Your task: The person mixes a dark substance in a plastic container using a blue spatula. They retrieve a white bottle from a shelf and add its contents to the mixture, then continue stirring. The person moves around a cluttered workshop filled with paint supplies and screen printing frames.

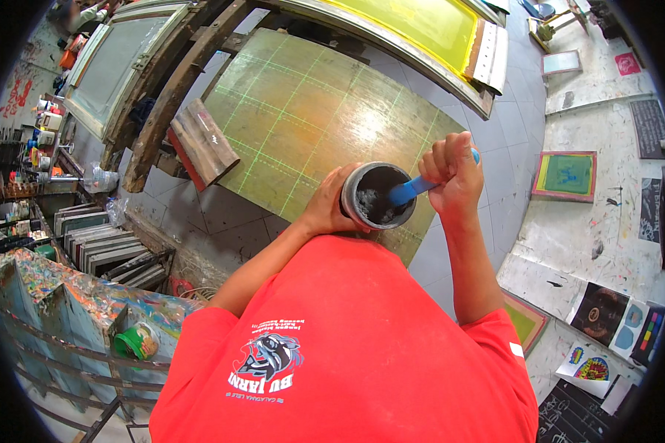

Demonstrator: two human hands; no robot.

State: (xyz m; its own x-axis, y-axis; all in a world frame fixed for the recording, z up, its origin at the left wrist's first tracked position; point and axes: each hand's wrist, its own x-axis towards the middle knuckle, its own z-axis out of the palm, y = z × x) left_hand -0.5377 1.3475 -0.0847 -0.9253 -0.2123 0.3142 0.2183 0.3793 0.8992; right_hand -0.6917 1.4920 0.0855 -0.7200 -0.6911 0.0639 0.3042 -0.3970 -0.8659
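Note:
Close to my chest, my left hand (329,201) grips the side of a round tub (353,198) with dark grey paste (375,208) inside. Its mouth is tilted up so the contents show. My right hand (454,173) is closed around the handle of a blue spatula (414,189), whose lower end reaches into the paste. The spatula's tip is sunk in the paste and hidden. Beneath the tub lies a large board (295,111) marked with a bright green grid.
A wooden squeegee (205,144) rests on the board's left edge. Beyond the board stands a yellow-green framed screen (421,29). Framed screens (111,247) stand in a rack at left, near a paint-splattered ledge (89,295). A green container (135,341) sits lower left. Small frames (565,176) line the right wall.

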